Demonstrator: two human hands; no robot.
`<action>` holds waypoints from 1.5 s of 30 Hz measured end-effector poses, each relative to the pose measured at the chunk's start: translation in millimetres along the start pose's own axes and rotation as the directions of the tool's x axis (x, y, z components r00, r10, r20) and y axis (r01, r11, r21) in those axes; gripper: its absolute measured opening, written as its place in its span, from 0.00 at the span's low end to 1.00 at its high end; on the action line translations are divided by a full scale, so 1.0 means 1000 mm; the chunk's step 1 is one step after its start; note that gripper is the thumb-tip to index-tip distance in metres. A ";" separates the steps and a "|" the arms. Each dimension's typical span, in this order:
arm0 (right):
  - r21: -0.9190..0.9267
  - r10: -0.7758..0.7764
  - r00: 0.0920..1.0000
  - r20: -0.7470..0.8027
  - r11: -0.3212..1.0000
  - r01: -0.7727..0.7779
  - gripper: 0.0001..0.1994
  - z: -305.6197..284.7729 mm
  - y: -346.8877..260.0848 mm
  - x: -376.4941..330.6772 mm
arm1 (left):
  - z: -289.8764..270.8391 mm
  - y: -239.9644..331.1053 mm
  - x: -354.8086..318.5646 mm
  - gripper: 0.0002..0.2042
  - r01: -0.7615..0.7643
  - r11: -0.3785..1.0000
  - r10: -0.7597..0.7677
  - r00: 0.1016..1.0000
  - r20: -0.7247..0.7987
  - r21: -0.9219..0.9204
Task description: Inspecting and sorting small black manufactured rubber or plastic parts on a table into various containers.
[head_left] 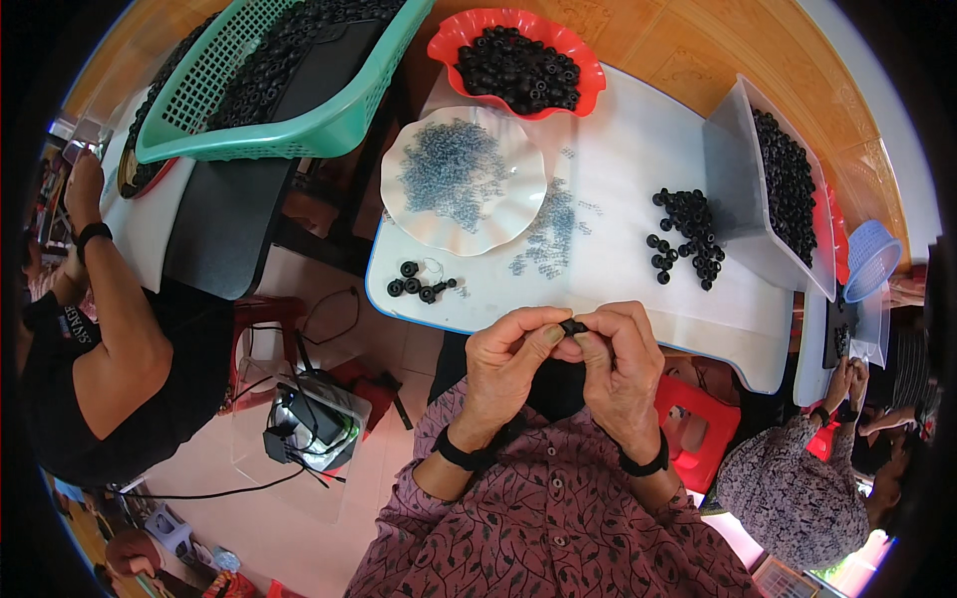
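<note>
A small black round part (571, 327) is pinched between the fingertips of both my hands, just off the table's front edge. My left hand (506, 364) grips it from one side with thumb and forefinger. From the other side, my right hand (623, 371) presses it the same way. Beyond them, a white wavy-rimmed plate (399, 214) holds many small clear-grey springs (454, 164), and more springs (555, 234) lie loose beside it. Several black parts (411, 285) sit near the left front corner. A pile of black round parts (688, 234) lies to the right.
A red wavy bowl (590, 85) and a clear plastic bin (733, 209) of black parts stand on the white table (638, 149). A green basket (344, 135) of black parts is at far left. Co-workers sit left (120, 349) and right (797, 488). A red stool (688, 468) stands nearby.
</note>
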State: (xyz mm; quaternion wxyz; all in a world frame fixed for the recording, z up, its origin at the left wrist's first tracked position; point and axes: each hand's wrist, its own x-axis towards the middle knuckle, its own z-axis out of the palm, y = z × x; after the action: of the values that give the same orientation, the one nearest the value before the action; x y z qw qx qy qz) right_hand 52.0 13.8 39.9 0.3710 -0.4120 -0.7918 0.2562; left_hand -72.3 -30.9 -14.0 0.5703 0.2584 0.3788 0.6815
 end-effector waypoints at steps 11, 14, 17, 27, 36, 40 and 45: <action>-0.118 -0.097 0.995 0.025 0.988 0.100 0.11 0.002 0.001 0.000 | 0.009 0.014 -0.004 0.09 0.016 0.991 -0.007 0.998 -0.064 0.135; -0.183 -0.130 0.990 0.059 0.973 0.139 0.11 0.001 -0.002 0.002 | 0.009 0.013 -0.006 0.10 0.036 0.994 -0.029 0.997 -0.072 0.106; -0.242 -0.142 0.986 0.091 0.957 0.161 0.11 -0.001 -0.002 0.001 | 0.009 0.007 -0.006 0.09 0.014 0.997 -0.007 0.997 -0.080 0.081; -0.291 -0.092 0.986 0.139 0.948 0.129 0.10 -0.004 -0.007 -0.006 | 0.004 0.001 -0.005 0.09 0.101 0.995 -0.101 0.993 -0.053 0.004; -0.011 0.173 0.975 0.141 0.985 -0.173 0.07 -0.008 -0.004 -0.014 | 0.010 0.000 -0.006 0.08 0.073 0.988 -0.069 0.997 -0.036 0.133; 0.122 0.281 0.946 0.163 0.946 -0.302 0.05 -0.012 -0.012 -0.011 | 0.005 -0.003 -0.005 0.10 0.031 0.992 -0.033 0.999 0.013 0.125; 0.190 0.261 0.965 -0.005 0.948 -0.255 0.07 -0.003 -0.007 -0.013 | 0.004 -0.001 -0.004 0.12 0.076 0.995 -0.074 0.997 0.033 -0.060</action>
State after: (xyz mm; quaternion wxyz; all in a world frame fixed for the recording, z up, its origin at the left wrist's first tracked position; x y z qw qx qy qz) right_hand 55.8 -0.2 41.5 0.3833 -0.4789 -0.6979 0.3697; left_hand -67.8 -33.4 -12.1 0.6090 0.2369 0.3584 0.6668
